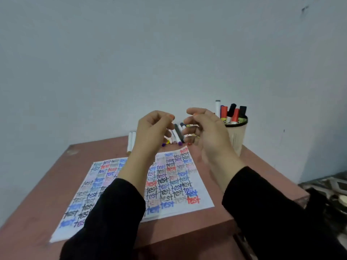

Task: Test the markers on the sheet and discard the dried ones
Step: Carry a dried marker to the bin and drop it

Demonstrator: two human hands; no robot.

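Both my hands are raised above the sheet (169,184), close together with fingers curled. My left hand (152,132) pinches a small orange piece, seemingly a cap (170,116), between thumb and fingers. My right hand (204,132) grips an orange-ended marker (196,114); its body is mostly hidden by my fingers. The white sheet lies on the brown table (216,222) and is covered with the word "test" in blue, red, black and grey. Loose markers (177,135) lie in a pile behind the sheet, partly hidden by my hands.
A pale cup (237,136) at the table's back right holds several upright markers with red, black and white caps. Two white markers (131,141) lie at the back left of the pile. A wall stands close behind. Clutter sits to the right of the table.
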